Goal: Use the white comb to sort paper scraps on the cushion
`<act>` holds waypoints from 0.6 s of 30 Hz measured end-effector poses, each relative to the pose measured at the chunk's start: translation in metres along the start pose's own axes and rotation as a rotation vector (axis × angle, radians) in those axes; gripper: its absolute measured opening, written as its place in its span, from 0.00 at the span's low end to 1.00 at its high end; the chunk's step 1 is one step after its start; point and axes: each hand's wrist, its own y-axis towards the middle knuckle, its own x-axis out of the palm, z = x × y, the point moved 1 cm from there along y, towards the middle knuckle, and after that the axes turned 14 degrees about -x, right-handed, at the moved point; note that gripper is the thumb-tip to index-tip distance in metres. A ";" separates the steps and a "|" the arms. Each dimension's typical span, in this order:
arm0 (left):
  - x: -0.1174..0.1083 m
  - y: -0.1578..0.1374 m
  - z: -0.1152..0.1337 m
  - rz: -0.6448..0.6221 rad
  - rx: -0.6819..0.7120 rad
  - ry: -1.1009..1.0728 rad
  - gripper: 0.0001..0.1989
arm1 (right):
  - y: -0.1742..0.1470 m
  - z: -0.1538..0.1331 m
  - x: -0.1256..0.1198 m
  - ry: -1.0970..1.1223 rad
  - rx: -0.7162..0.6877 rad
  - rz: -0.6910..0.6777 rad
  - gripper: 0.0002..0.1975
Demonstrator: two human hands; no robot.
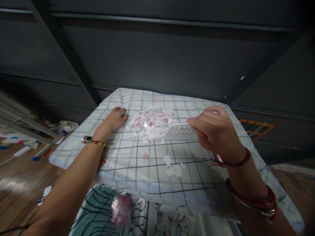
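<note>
A loose heap of small white and pink paper-like pieces (154, 121) lies on the checked tablecloth (133, 164). My right hand (213, 129) grips a flat white plastic piece with a row of slots (180, 131), pinched by its right end. The left end of this slotted piece reaches the right side of the heap. My left hand (116, 117) rests on the cloth just left of the heap, thumb and fingers apart, holding nothing. Nearer me lie a small cluster of white pieces (174, 167) and one pink piece (146, 156).
Below the table's front edge are a clear bin of similar pieces (174, 221) and a bag of pink pieces (121, 209) on green patterned cloth (94, 209). Dark panels (157, 59) stand behind the table. A white rack (27, 118) stands at left.
</note>
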 end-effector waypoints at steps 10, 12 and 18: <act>0.001 0.005 -0.003 0.013 0.025 0.021 0.26 | 0.019 -0.016 -0.008 -0.111 -0.148 0.053 0.15; 0.000 0.004 -0.002 0.020 0.022 0.015 0.26 | 0.019 -0.021 -0.007 -0.078 -0.155 0.068 0.16; 0.001 0.005 -0.004 0.035 0.030 0.008 0.24 | 0.013 -0.016 -0.008 -0.020 -0.102 0.057 0.16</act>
